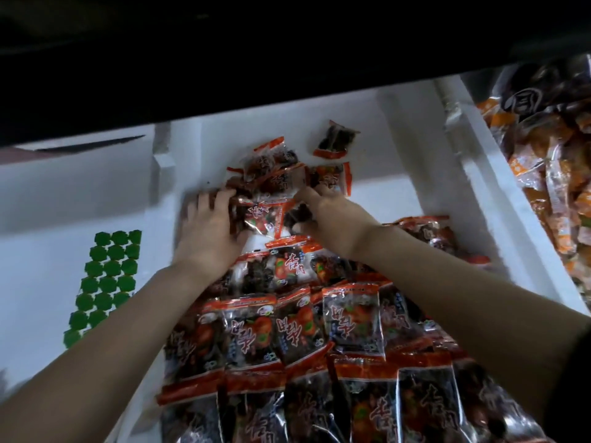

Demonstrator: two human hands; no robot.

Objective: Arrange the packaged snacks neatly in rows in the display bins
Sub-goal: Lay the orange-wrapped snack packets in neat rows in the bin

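**Both hands at the far heap**

In the white bin (479, 174), crinkly clear snack packets (319, 330) with red edges overlap in near rows. A loose heap (275, 174) lies farther back. The left hand (208, 231) rests flat on it, fingers spread. The right hand (329, 215) curls its fingers round a packet (332, 182).

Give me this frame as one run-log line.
stage: gathering loose packets | left hand: rests on them | right hand: grips some | white bin: near rows tidy
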